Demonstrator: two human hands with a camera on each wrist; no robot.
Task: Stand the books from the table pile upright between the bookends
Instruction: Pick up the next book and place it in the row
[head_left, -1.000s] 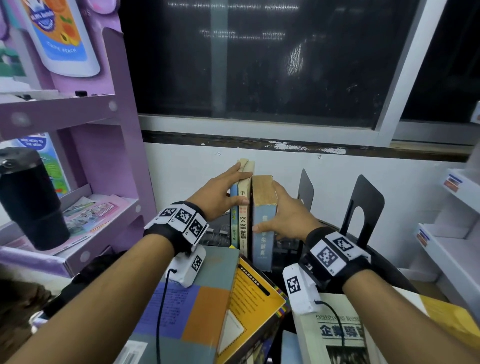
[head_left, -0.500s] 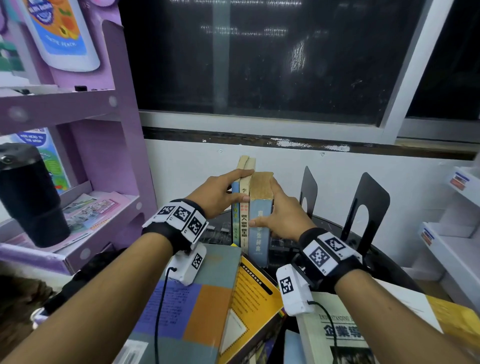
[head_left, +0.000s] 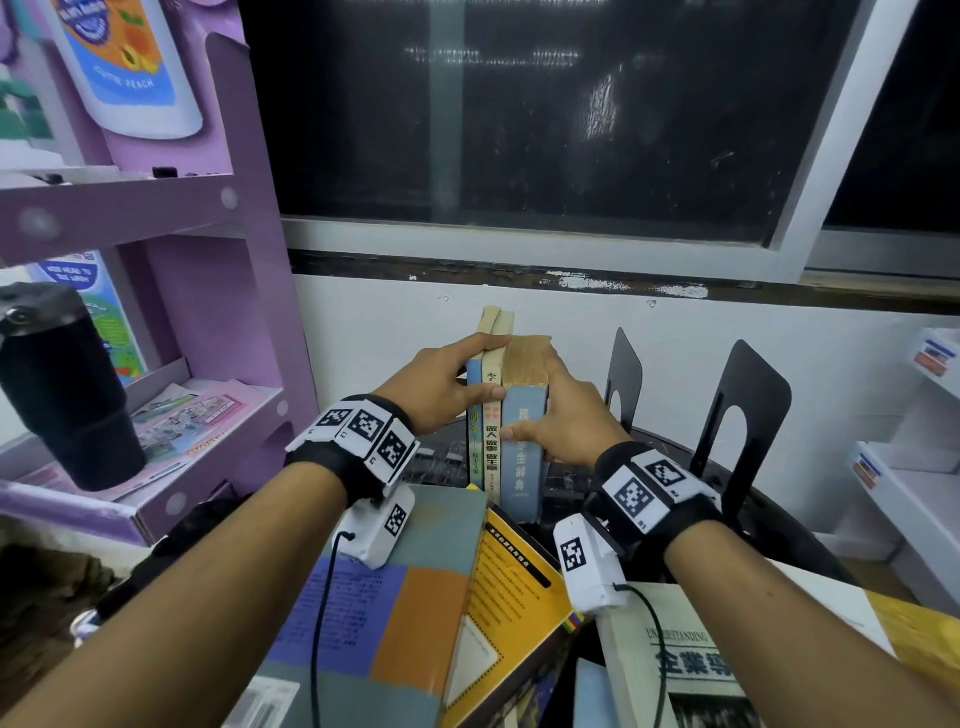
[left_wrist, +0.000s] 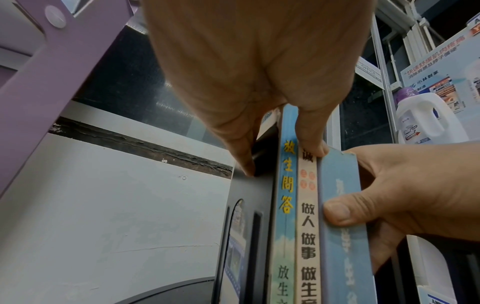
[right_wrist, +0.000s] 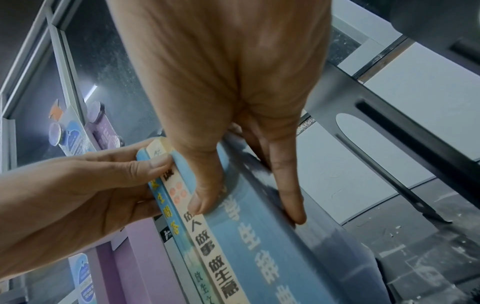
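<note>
Your left grip (head_left: 435, 384) pinching two thin upright books (head_left: 485, 415); right grip (head_left: 563, 422) round the thick blue book (head_left: 523, 441) beside them.

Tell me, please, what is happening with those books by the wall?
A person is squeezing three upright books together. The left hand grips the thin blue-spined book and cream-spined book; the right hand holds the thick pale-blue book. Two black metal bookends stand apart to their right. More books lie flat in front.

Left bookend (left_wrist: 249, 226) mostly behind books (left_wrist: 306, 236)
</note>
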